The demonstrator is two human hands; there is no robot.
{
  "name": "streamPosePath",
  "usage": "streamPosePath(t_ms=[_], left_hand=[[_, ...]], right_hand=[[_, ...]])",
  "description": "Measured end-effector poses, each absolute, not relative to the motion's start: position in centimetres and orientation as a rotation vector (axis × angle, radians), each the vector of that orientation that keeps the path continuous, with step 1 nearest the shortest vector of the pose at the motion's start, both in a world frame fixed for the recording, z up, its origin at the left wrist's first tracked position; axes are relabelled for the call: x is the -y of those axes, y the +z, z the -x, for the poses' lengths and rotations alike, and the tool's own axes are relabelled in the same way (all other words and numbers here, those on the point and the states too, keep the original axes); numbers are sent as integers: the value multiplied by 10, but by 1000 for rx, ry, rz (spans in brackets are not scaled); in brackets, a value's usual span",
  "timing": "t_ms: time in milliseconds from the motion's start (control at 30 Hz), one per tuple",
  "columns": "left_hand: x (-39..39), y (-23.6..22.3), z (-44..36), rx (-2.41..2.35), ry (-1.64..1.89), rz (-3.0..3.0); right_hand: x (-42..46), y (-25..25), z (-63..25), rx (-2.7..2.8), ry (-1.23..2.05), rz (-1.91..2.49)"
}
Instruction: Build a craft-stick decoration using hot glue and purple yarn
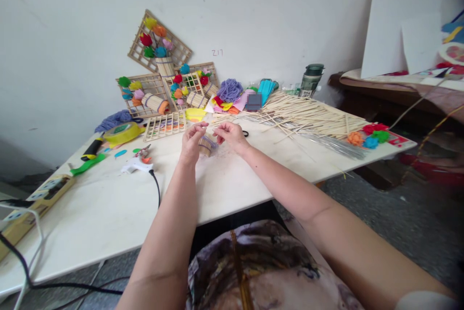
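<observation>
Over the middle of the white table, my left hand (194, 144) is closed in a pinch, thumb and forefinger pointing right. Facing it, my right hand (231, 137) has its thumb and fingertips pressed together. What either pinch holds is too small to tell. Just below and between them lies a small bundle of cut sticks (205, 148), partly hidden by my left hand. A bit of purple yarn (213, 144) shows at the bundle, close to my right fingertips. Black scissors handles (245, 133) peek out right of my right hand.
A white glue gun (137, 165) with its cord lies left, near yellow tape (122, 134) and a power strip (39, 203). Lattice panels with flowers (159, 44) lean on the wall. Loose sticks (311, 114), purple yarn ball (229, 90) and a bottle (311, 80) fill the back right.
</observation>
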State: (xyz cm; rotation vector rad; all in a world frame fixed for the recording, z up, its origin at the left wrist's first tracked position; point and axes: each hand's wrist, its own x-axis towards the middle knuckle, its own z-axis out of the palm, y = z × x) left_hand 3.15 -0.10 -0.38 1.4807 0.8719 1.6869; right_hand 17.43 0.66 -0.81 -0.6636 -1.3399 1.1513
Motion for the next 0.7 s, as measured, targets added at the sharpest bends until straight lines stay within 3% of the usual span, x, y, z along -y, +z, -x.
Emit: streamPosePath(t_ms=[700], left_hand=[[1,-8,-30,-963,1594,-1756]], right_hand=[[-9,-9,-180,1306,1359,669]])
